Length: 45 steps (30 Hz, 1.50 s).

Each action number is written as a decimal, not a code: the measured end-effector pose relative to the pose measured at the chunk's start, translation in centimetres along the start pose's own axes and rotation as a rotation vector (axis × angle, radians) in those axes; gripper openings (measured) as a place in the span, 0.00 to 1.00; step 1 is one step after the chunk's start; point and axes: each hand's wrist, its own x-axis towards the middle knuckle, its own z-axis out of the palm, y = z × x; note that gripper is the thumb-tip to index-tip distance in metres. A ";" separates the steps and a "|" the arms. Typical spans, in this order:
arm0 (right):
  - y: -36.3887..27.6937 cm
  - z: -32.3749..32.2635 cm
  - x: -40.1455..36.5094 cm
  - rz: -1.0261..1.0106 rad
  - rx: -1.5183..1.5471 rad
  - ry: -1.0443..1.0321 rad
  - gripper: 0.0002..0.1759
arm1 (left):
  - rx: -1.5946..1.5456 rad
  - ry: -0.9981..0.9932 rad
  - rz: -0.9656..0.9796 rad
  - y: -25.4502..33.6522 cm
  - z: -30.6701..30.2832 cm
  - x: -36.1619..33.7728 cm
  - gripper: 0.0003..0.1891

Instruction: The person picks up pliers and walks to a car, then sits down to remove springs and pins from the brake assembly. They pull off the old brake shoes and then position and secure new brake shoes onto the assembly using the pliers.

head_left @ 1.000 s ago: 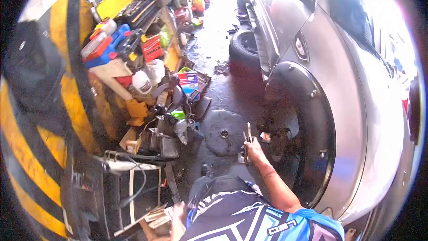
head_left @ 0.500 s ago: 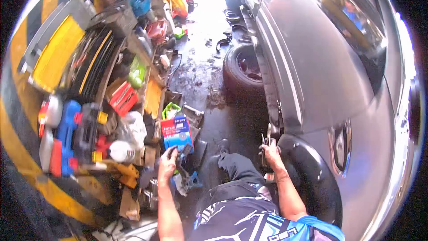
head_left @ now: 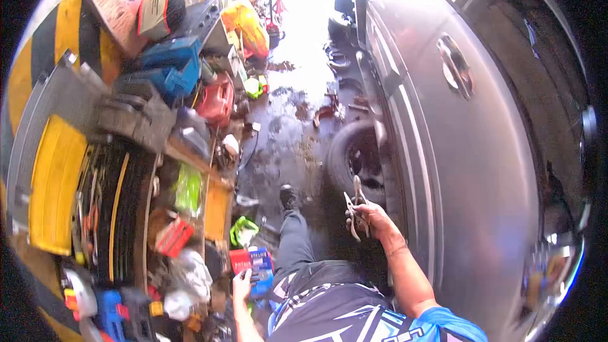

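Observation:
My right hand is closed around metal pliers, whose handles or jaws stick up and down past the fingers. It may be more than one tool; the shapes overlap. Beside it is the grey car's side, with a loose tire on the floor just ahead. My left hand is low on the left, fingers closed near a small dark item I cannot make out. Right behind that hand lies a red and blue box.
Along the left run shelves with a yellow panel, a blue case, a red container and a green packet. A wet dark floor forms the aisle. The car's door handle sticks out on the right.
I have stepped forward along the car, one leg now stretched ahead. The tire and shelves have come closer. My right hand still carries the pliers; my left hand sits lower in view.

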 end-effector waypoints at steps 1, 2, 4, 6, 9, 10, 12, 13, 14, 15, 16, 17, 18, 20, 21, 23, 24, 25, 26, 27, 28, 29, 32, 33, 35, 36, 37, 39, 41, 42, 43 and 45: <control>-1.4 -0.1 3.6 0.002 0.024 -0.003 0.11 | -0.015 -0.009 0.004 2.0 0.2 3.8 0.18; -2.7 -1.1 7.8 0.009 -0.037 -0.020 0.11 | 0.015 -0.031 -0.007 4.5 0.5 7.9 0.18; -4.4 -3.5 16.3 -0.047 -0.171 0.079 0.13 | 0.008 -0.030 -0.002 10.6 1.3 16.3 0.17; -6.3 -6.4 23.6 -0.043 -0.268 0.212 0.09 | 0.056 -0.007 0.040 19.0 2.6 24.2 0.17; -7.2 -9.8 28.9 0.157 -0.743 0.775 0.06 | 0.336 0.083 0.418 35.4 5.6 31.6 0.19; -7.1 -10.5 28.8 0.236 -0.647 0.758 0.07 | 0.375 0.056 0.456 40.0 6.2 34.2 0.19; -7.1 -12.3 28.8 0.364 -0.430 0.723 0.08 | 0.367 -0.043 0.442 50.1 8.7 37.6 0.19; -7.1 -13.1 29.3 0.417 -0.318 0.703 0.09 | 0.452 -0.110 0.499 54.4 9.5 40.1 0.18; -6.1 -14.4 29.7 0.493 -0.217 0.665 0.09 | 0.437 -0.136 0.515 58.1 10.7 42.5 0.18; -5.4 -14.9 30.8 0.564 -0.117 0.627 0.09 | 0.419 -0.164 0.531 61.1 12.1 45.1 0.17; -6.2 -13.9 32.1 0.664 -0.126 0.642 0.09 | 0.244 -0.255 0.343 63.5 13.0 48.4 0.17; -7.0 -13.2 33.3 0.766 -0.138 0.656 0.10 | 0.310 -0.239 0.321 64.9 13.6 52.6 0.17; -7.0 -12.7 35.1 0.768 -0.086 0.660 0.11 | 0.400 -0.226 0.410 66.6 14.6 55.9 0.17; -8.0 -12.8 39.6 0.784 0.001 0.654 0.09 | 0.393 -0.222 0.411 70.1 17.6 61.7 0.18; -8.6 -13.4 42.6 0.776 0.116 0.653 0.09 | 0.305 -0.226 0.322 72.0 19.1 64.1 0.18; -15.3 -11.5 50.8 0.668 -0.301 0.685 0.09 | 0.535 -0.167 0.382 73.3 20.3 71.5 0.19; -17.9 -11.9 55.3 0.630 -0.572 0.695 0.11 | 0.558 -0.157 0.284 74.8 21.8 73.5 0.19; -23.0 -10.5 59.7 0.567 -0.759 0.623 0.14 | 0.592 -0.146 0.165 75.9 22.3 75.0 0.19; -29.3 -8.4 63.4 0.611 -0.547 0.658 0.20 | 0.603 -0.207 0.145 77.0 22.1 76.9 0.20; -29.1 -11.1 68.0 0.340 -0.790 0.751 0.26 | 0.594 -0.272 0.130 78.2 22.7 78.4 0.20; -34.2 -10.8 71.7 0.301 -0.838 0.714 0.31 | 0.698 -0.315 0.213 80.3 22.9 79.7 0.20; -42.3 -7.8 74.5 0.276 -0.725 0.619 0.31 | 0.606 -0.292 0.176 81.7 23.0 81.3 0.20; -58.3 -2.3 81.8 0.041 -0.329 0.481 0.30 | 0.317 -0.286 -0.013 86.3 23.5 87.9 0.20; -62.4 -1.1 84.0 -0.060 -0.396 0.462 0.29 | 0.361 -0.231 -0.067 88.4 24.5 89.6 0.20; -69.1 1.2 87.7 -0.147 -0.320 0.425 0.27 | 0.403 -0.236 -0.043 91.0 26.0 95.1 0.20; -71.9 2.4 89.0 -0.123 -0.196 0.412 0.25 | 0.391 -0.279 -0.016 92.4 27.1 97.7 0.21; -74.0 3.0 90.7 -0.109 -0.073 0.398 0.24 | 0.468 -0.256 -0.059 95.0 28.5 99.9 0.21; -75.0 1.6 95.2 -0.152 0.114 0.350 0.21 | 0.456 -0.296 -0.064 98.9 31.5 105.6 0.21; -75.2 1.3 98.5 -0.168 0.368 0.285 0.19 | 0.507 -0.354 -0.057 102.1 32.6 112.3 0.21; -75.4 1.4 100.1 -0.185 0.441 0.320 0.17 | 0.571 -0.339 -0.054 104.9 33.6 113.8 0.20; -76.1 2.1 101.6 -0.173 0.542 0.377 0.10 | 0.638 -0.327 -0.050 107.6 34.9 116.0 0.20; -77.3 2.5 103.7 -0.148 0.668 0.416 0.07 | 0.648 -0.356 -0.018 112.4 37.2 120.0 0.18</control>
